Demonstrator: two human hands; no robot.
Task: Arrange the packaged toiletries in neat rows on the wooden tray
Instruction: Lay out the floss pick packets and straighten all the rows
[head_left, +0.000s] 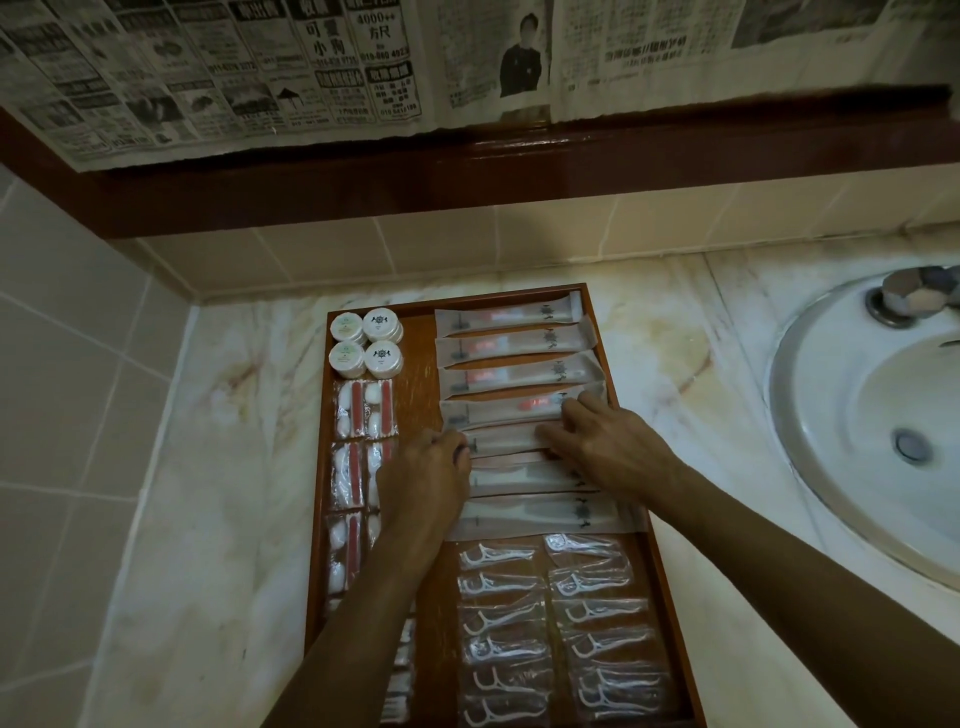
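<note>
A wooden tray (421, 374) lies on the marble counter. Long toothbrush packets (514, 343) lie in a column on its right half. My left hand (423, 478) and my right hand (602, 436) press on the two ends of one toothbrush packet (504, 441) in the middle of that column. Round white soaps (366, 343) sit at the tray's far left corner. Below them run cotton-bud kits (363, 410) with red strips. Floss-pick packets (556, 623) fill two columns at the near right.
A white sink (857, 431) with a drain and a tap is set into the counter (234, 467) to the right of the tray. Tiled walls stand behind and at left. Newspaper sheets (260, 78) hang above a dark ledge.
</note>
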